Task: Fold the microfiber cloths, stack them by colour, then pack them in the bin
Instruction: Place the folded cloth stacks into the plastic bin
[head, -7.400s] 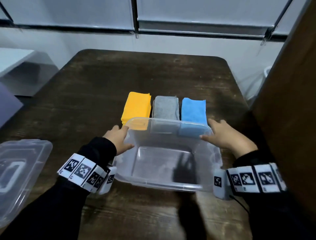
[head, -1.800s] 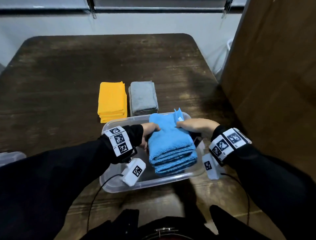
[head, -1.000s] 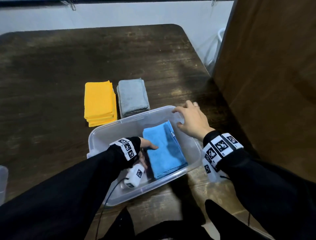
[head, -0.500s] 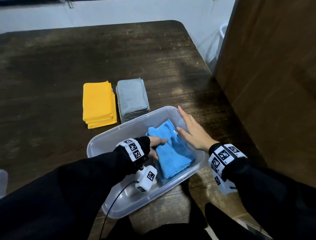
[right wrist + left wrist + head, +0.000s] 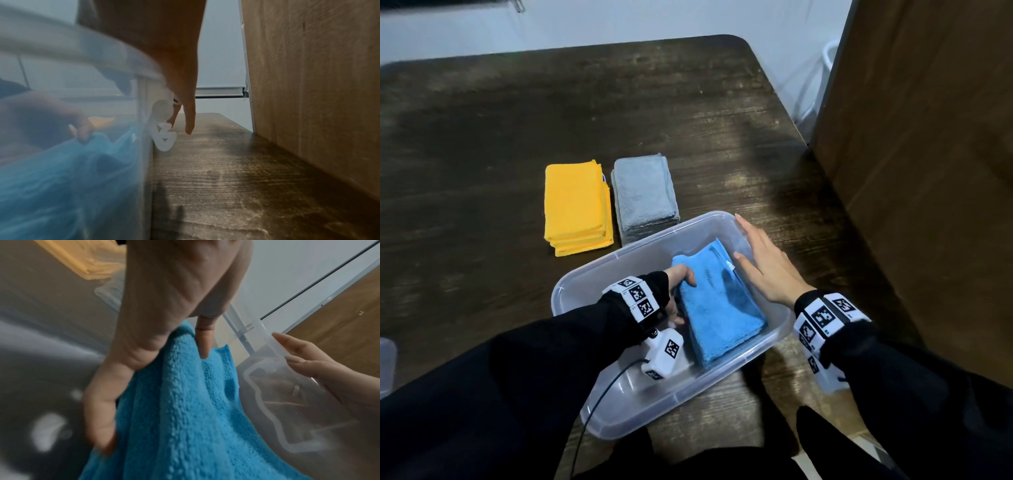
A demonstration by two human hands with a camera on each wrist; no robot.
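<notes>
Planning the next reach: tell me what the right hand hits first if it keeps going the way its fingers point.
Probably nothing close: the right hand points along the clear plastic bin's rim toward bare dark wooden table; depth is unclear.

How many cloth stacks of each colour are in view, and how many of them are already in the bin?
Blue stack: 1, inside the clear bin
Yellow stack: 1, on the table
Grey stack: 1, on the table
Total: 3 stacks, 1 in the bin

Raised numeral 3 moulded on the clear bin's (image 5: 141,113) right outer wall, black-and-white square marker codes on both wristbands (image 5: 635,297), no words legible
</notes>
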